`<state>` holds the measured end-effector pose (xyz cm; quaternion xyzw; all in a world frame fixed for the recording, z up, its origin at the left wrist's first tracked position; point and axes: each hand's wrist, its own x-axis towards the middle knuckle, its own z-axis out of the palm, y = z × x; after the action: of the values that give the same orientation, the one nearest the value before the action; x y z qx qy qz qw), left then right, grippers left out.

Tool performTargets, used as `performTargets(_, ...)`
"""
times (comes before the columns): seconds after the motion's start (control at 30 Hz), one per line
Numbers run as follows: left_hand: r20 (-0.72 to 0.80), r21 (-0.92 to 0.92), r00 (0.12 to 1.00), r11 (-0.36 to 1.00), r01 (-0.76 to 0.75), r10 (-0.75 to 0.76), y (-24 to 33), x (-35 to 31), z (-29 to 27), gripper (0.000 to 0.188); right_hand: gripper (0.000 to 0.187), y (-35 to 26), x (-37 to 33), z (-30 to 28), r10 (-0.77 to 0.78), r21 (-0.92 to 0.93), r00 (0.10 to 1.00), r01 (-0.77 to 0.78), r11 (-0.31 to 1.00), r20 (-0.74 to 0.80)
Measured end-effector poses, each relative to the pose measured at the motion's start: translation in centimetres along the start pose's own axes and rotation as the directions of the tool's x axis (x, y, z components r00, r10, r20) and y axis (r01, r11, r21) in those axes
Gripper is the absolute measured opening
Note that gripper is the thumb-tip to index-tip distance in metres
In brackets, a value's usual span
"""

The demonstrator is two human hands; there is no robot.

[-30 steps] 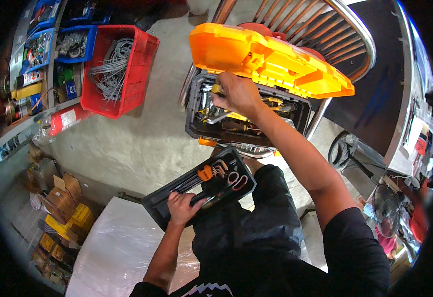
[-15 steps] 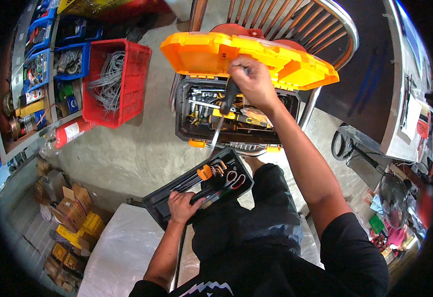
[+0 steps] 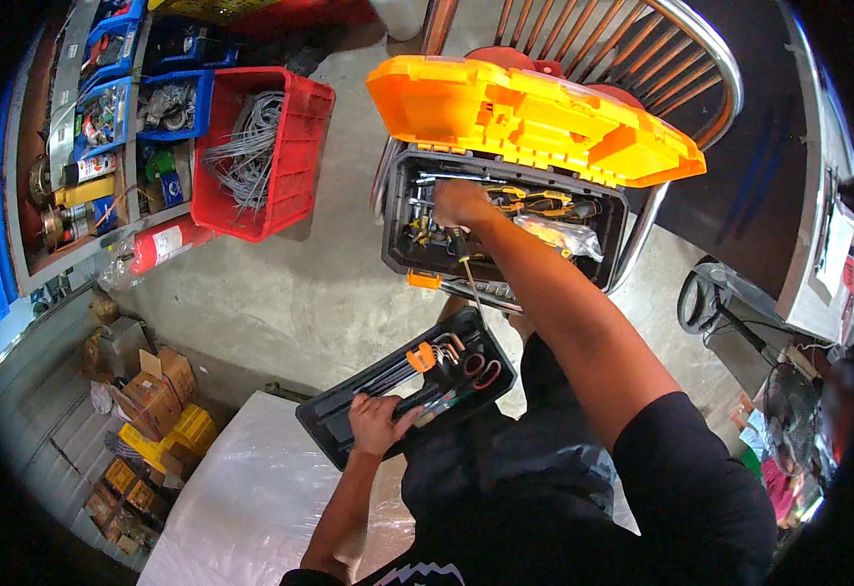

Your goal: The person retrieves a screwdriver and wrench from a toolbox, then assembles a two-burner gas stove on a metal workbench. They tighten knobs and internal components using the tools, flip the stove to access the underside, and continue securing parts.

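My right hand is closed inside the open black toolbox, with a screwdriver coming out below its fist. The screwdriver's thin shaft slants down past the box's front edge toward the tray. My left hand grips the near side of a long black tool tray, thumb and fingers over its rim. The tilted tray holds an orange hex key holder, red-handled scissors and black-handled tools. Hand tools and a clear plastic bag lie in the toolbox, partly hidden by my right arm.
The toolbox's raised orange lid leans back toward a round-backed metal chair. A red crate of grey cable stands left, beside shelves with blue bins. A dark table and a fan are at right.
My right hand has moved down from the lid's front edge into the toolbox with the screwdriver. My left hand stays on the tray. The whole view has shifted slightly.
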<state>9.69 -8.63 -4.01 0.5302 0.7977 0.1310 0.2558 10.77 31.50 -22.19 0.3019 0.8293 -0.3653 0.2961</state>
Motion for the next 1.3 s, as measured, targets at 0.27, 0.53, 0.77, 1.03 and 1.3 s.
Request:
performTargets(0.27,0.030,0.061,0.993,0.992,-0.114,0.112,0.0,0.7,-2.6,0.042,0.029,1.9,-12.2,-6.3,-0.152,0.175,0.908,0.236,0.956,-0.390)
performTargets(0.53,0.043,0.065,0.885,0.883,-0.466,0.464,4.0,12.3,-7.0,0.042,0.017,5.3,-36.3,-13.8,0.230,0.405,0.410,0.414,0.815,-0.883)
performTargets(0.77,0.034,0.003,0.698,0.698,-0.716,0.716,11.7,28.1,-1.7,0.042,0.013,11.0,-48.7,-11.5,0.610,0.606,0.095,0.301,0.736,-0.787)
performTargets(1.03,0.369,0.030,0.731,0.779,-0.627,0.574,9.4,34.1,5.0,0.038,0.015,10.8,-50.3,-1.6,0.746,0.744,0.102,0.241,0.623,-0.658)
performTargets(1.3,0.332,0.066,0.735,0.762,-0.644,0.592,8.9,35.3,5.2,0.035,0.014,8.3,-47.8,-3.0,0.802,0.848,0.283,0.251,0.467,-0.525)
